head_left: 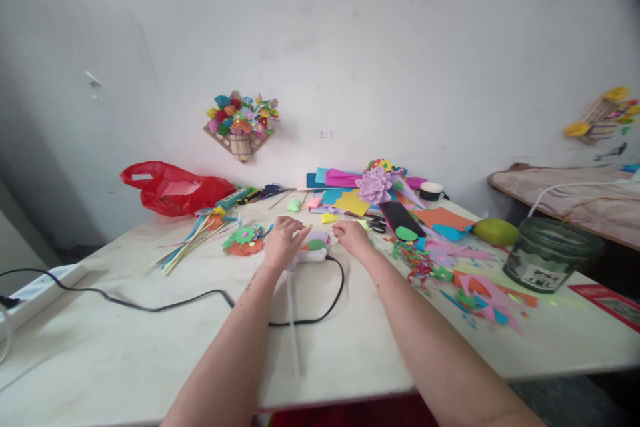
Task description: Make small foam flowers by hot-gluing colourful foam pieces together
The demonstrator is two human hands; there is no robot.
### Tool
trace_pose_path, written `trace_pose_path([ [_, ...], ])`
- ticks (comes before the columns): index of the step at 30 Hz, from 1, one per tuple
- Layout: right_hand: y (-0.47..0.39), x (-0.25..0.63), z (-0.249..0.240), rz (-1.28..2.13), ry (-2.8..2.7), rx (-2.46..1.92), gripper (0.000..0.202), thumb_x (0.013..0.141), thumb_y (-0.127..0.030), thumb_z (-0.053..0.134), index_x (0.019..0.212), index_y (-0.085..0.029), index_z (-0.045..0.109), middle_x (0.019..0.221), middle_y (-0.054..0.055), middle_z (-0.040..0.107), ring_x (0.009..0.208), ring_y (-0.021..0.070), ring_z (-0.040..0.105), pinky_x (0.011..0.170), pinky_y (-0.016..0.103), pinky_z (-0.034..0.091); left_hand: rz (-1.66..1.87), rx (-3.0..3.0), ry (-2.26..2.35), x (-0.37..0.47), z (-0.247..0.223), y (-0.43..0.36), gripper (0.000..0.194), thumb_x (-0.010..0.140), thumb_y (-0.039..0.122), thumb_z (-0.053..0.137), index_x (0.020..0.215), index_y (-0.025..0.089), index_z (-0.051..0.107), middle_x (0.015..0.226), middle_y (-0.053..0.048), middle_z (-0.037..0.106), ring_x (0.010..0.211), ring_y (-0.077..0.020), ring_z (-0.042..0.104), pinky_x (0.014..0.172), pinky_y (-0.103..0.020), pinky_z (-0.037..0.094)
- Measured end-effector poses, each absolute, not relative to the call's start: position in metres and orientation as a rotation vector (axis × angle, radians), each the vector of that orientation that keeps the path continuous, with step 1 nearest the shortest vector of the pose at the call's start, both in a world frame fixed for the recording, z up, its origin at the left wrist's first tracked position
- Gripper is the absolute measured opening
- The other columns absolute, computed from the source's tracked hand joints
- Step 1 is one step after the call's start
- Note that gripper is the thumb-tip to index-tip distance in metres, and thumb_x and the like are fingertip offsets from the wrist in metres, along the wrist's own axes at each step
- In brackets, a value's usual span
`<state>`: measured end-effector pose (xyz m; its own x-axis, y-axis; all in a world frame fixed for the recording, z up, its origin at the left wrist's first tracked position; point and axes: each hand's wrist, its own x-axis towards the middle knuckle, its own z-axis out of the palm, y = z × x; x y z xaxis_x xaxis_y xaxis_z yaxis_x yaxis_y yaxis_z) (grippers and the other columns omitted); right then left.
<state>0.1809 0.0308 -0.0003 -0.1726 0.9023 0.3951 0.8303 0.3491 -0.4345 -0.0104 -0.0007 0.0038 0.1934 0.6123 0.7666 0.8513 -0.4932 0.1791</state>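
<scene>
My left hand [285, 241] is over the middle of the table, beside a white glue gun [312, 255] with a clear glue stick [293, 320] sticking out toward me. Its thumb and fingers point right and look drawn together; what they hold, if anything, is too small to name. To the right, my right hand [350, 237] has its fingers curled in a pinch, with anything between them too small to make out. Between the hands lies a lilac foam piece [320, 237]. Green and orange foam flowers [245, 245] lie just left of my left hand.
A black cord [165, 309] loops across the table to a white power strip [47, 293]. Foam scraps [480, 293], a phone [400, 219], scissors [377, 223] and a glass jar [547, 257] stand right. A red bag [175, 190] and thin sticks [193, 247] lie left.
</scene>
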Motion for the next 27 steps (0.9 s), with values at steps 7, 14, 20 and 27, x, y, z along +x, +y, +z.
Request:
trace_pose_path([
  [7, 0.0296, 0.1745, -0.0033, 0.195, -1.961, -1.508, 0.024, 0.075, -0.038, 0.053, 0.071, -0.020, 0.067, 0.066, 0.002, 0.065, 0.063, 0.0134, 0.058, 0.057, 0.021, 0.038, -1.239, -2.166, -1.352, -0.0101, 0.0044, -0.0017, 0.030, 0.083, 0.040, 0.043, 0.077, 0.021, 0.065, 0.081, -0.004, 0.066, 0.089, -0.0173, 0.053, 0.075, -0.029, 0.043],
  [14, 0.0299, 0.1792, -0.0021, 0.151, -1.935, -1.559, 0.019, 0.074, -0.034, 0.054, 0.074, -0.020, 0.068, 0.071, 0.002, 0.066, 0.065, 0.0130, 0.058, 0.056, 0.021, 0.036, -1.269, -2.165, -1.337, -0.0105, 0.0066, -0.0032, 0.029, 0.083, 0.038, 0.044, 0.077, 0.020, 0.065, 0.080, -0.003, 0.066, 0.089, -0.0168, 0.053, 0.076, -0.028, 0.043],
  [20, 0.0338, 0.1841, -0.0026, 0.065, -1.975, -1.559, 0.036, 0.084, -0.037, 0.038, 0.080, -0.019, 0.068, 0.073, 0.006, 0.066, 0.066, 0.0138, 0.058, 0.056, 0.022, 0.035, -1.316, -2.099, -1.373, -0.0111, 0.0073, -0.0034, 0.028, 0.082, 0.038, 0.045, 0.077, 0.020, 0.066, 0.081, -0.003, 0.067, 0.090, -0.0175, 0.053, 0.073, -0.028, 0.045],
  [27, 0.0315, 0.1817, -0.0035, 0.035, -1.973, -1.591, 0.029, 0.076, -0.044, 0.049, 0.076, -0.021, 0.068, 0.073, 0.003, 0.066, 0.070, 0.0156, 0.058, 0.056, 0.023, 0.033, -1.357, -2.138, -1.355, -0.0110, 0.0081, -0.0026, 0.028, 0.084, 0.036, 0.042, 0.086, 0.022, 0.066, 0.088, -0.002, 0.067, 0.101, -0.0194, 0.051, 0.081, -0.032, 0.045],
])
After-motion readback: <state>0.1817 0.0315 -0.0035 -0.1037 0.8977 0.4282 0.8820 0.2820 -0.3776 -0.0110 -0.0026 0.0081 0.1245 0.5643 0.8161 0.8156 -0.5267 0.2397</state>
